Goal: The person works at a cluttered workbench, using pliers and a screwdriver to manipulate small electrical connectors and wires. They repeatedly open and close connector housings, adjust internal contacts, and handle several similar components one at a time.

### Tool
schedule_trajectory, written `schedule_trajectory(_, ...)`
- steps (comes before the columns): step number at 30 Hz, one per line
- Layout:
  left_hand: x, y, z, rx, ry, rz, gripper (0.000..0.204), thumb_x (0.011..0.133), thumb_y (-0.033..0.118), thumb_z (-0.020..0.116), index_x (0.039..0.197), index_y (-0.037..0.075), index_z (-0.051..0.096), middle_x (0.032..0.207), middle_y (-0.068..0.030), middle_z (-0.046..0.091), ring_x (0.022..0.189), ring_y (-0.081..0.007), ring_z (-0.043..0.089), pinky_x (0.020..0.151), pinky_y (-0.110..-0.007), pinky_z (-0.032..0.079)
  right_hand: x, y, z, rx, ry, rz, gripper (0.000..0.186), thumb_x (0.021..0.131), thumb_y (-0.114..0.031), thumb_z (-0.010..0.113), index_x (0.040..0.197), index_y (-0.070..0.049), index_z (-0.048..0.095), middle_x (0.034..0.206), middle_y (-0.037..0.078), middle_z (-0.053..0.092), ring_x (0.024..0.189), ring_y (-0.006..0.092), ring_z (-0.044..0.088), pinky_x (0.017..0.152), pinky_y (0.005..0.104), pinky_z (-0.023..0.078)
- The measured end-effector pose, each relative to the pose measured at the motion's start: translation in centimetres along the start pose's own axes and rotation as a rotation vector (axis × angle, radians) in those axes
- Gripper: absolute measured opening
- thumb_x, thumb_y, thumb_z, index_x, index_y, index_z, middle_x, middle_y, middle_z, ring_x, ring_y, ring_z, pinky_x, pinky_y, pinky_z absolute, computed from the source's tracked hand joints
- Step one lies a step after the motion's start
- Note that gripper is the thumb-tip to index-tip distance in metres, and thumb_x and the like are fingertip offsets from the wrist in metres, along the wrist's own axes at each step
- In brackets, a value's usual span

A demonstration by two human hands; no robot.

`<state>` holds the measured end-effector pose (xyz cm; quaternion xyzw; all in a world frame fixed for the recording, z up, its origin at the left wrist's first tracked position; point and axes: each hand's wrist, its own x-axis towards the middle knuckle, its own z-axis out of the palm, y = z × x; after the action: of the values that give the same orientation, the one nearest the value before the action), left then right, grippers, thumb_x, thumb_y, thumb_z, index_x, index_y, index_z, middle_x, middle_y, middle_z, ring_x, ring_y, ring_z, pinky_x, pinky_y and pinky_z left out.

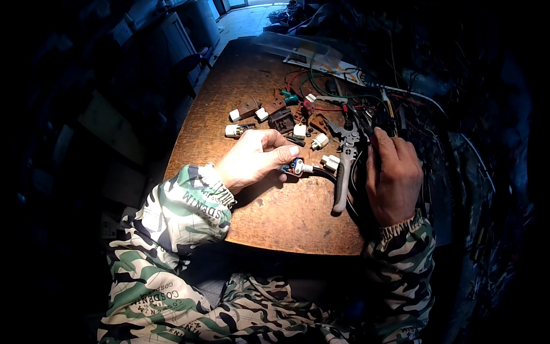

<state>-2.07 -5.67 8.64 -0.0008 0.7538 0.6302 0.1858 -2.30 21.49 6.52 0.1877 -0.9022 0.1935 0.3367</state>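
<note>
My left hand [255, 157] is closed on a small open plug [295, 167], thumb and fingers gripping its side. Coloured wire ends and a white clamp show inside the plug, and a black cable [325, 172] runs out of it to the right. At the right, my right hand [394, 172] reaches over a heap of tools and cables, fingers bent together; what they hold is hidden in shadow. Between the hands lies a wire stripper [344, 166] with grey handles, its head pointing away from me.
Several white connector inserts [319, 141] and brown plug housings [249, 107] lie beyond my left hand. Green connectors [290, 98] sit behind them. Red, green and black wires tangle at the wooden table's [269, 223] right side. A clear plastic sheet [298, 46] covers the far edge.
</note>
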Motion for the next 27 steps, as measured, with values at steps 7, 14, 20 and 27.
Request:
schedule_trajectory(7,-0.3,-1.2,-1.3,-0.143,-0.016,-0.016,0.039,0.110,0.038,0.058,0.106,0.001,0.066,0.093,-0.0116,0.076,0.078,-0.0161,0.073,0.068,-0.028,0.058,0.7,-1.4,0.1,-0.146,-0.114,-0.079,0.031,0.085,-0.007,0.079,0.114,0.001,0.072,0.101,0.018,0.069,0.094,0.0332,0.067,0.082,0.0437,0.056)
schedule_trajectory(14,0.7,-2.4,-1.2,-0.232,-0.043,0.023,0.041,0.111,0.038,0.055,0.116,-0.001,0.067,0.097,-0.0112,0.076,0.081,-0.0154,0.073,0.071,-0.027,0.059,5.9,-2.6,1.7,0.643,-0.520,-0.033,0.026,0.083,-0.004,0.077,0.107,0.005,0.076,0.097,0.023,0.073,0.086,0.0355,0.073,0.076,0.0435,0.058)
schedule_trajectory(20,0.3,-2.1,-1.2,-0.176,0.000,0.026,0.042,0.111,0.038,0.055,0.116,-0.002,0.066,0.097,-0.0105,0.076,0.081,-0.0149,0.073,0.072,-0.026,0.059,5.1,-1.9,4.6,0.783,-0.670,0.022,0.030,0.082,-0.009,0.071,0.107,0.007,0.076,0.093,0.024,0.074,0.083,0.0344,0.074,0.078,0.0414,0.059)
schedule_trajectory(27,-0.9,0.0,-1.2,0.026,0.001,-0.015,0.044,0.101,0.030,0.073,0.123,-0.007,0.064,0.100,-0.0118,0.073,0.085,-0.0138,0.071,0.074,-0.027,0.058,4.5,-1.9,4.8,0.845,-0.358,0.149,0.025,0.084,0.004,0.063,0.106,0.007,0.075,0.097,0.021,0.074,0.089,0.0298,0.075,0.081,0.0367,0.059)
